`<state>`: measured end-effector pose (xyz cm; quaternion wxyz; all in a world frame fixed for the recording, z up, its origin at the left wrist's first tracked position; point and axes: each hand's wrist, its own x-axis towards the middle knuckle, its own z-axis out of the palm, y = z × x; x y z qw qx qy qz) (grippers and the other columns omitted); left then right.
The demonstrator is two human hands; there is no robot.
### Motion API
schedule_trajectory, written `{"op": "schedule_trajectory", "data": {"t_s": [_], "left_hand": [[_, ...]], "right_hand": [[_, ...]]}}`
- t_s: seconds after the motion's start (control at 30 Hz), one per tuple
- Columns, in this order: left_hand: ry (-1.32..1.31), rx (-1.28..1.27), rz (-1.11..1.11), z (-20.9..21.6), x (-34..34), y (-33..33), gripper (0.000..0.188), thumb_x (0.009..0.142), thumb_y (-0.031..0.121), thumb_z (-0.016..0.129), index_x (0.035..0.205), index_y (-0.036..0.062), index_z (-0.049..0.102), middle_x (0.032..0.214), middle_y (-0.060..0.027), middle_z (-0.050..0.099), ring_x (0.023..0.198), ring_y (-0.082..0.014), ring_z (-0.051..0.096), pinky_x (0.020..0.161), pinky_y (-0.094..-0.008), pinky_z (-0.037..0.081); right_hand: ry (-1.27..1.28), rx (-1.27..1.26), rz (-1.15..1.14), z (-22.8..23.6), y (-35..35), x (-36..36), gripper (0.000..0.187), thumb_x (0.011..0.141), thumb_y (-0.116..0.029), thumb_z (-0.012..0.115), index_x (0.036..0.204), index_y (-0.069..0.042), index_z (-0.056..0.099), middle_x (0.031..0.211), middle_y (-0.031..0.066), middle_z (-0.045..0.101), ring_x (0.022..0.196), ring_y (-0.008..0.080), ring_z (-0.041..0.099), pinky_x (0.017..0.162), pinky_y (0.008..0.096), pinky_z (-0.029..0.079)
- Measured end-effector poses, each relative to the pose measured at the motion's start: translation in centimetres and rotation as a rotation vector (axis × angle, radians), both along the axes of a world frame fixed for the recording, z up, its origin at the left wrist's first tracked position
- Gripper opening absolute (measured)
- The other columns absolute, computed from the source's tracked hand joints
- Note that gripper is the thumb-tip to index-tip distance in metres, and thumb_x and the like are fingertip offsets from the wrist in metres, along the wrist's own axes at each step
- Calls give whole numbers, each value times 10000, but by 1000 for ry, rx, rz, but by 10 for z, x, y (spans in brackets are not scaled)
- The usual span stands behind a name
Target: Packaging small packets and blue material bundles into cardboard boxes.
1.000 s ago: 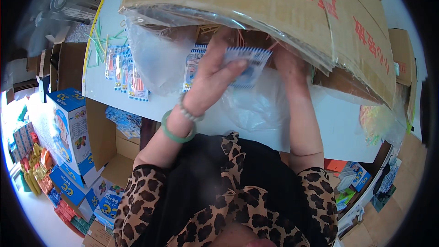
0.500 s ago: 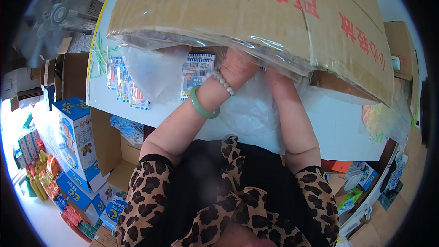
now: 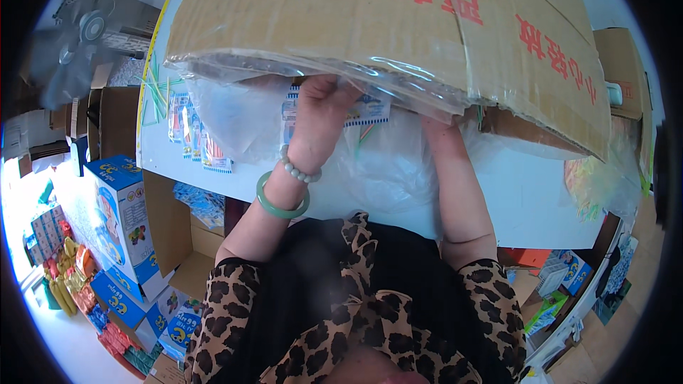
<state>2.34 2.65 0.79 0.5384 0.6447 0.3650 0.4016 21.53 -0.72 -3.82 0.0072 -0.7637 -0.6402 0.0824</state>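
Note:
A large cardboard box (image 3: 320, 25) with red printing lies on its side on the table, its plastic-lined mouth toward me. Just under the mouth's edge, my left hand (image 3: 319, 107) has its fingers bent and pressed together at the top of a small clear packet (image 3: 368, 109) with blue striped edges. Thin green and red pieces show in or below that packet. My right hand (image 3: 439, 130) reaches beneath the box's edge; its fingers are hidden there. Crumpled clear plastic (image 3: 388, 171) spreads between my forearms. Another striped packet (image 3: 289, 117) lies left of my left hand.
Several filled packets (image 3: 203, 135) and loose green sticks (image 3: 158, 96) lie on the table's left side. A fan (image 3: 67, 53) stands beyond. Blue printed cartons (image 3: 117, 206) and an open box (image 3: 171, 220) are at left. A bag of colourful sticks (image 3: 594, 181) sits at the right edge.
My left hand has moved left, out from under the box's edge, and a striped packet now shows beside its fingers. The box has shifted slightly left. My right hand stays nearly in place.

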Motion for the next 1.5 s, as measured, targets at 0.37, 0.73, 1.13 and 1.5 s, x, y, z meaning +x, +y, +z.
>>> {"op": "schedule_trajectory", "data": {"t_s": [0.37,0.73,1.13,1.5], "left_hand": [[425,605,-123,-6,50,-1,49,770,69,599,795,46,635,766,-131,629,709,-297,609,584,-383,458],[-560,-184,-141,-37,10,9,111,856,12,547,934,27,625,878,-18,643,824,-109,568,721,-264,475],[-73,-244,-6,27,1,-5,201,919,57,475,1049,-31,600,923,-41,650,822,-69,559,748,-231,472],[-77,-302,-39,11,0,-3,181,917,52,487,1001,-41,617,888,-35,653,780,-72,576,696,-231,491]], "right_hand": [[851,522,-182,-118,-9,-9,347,839,-378,495,1098,-167,589,1126,36,591,1073,231,544,921,432,408],[-131,266,125,-12,-5,-13,326,767,-348,615,1046,-180,631,1018,51,630,954,220,598,840,411,463],[-255,552,189,-38,-2,-1,162,824,-269,537,924,-178,626,834,20,632,731,159,606,628,335,476],[-139,363,142,-34,-21,5,185,839,-212,525,975,-218,651,825,-3,639,775,146,627,647,311,489]]}}
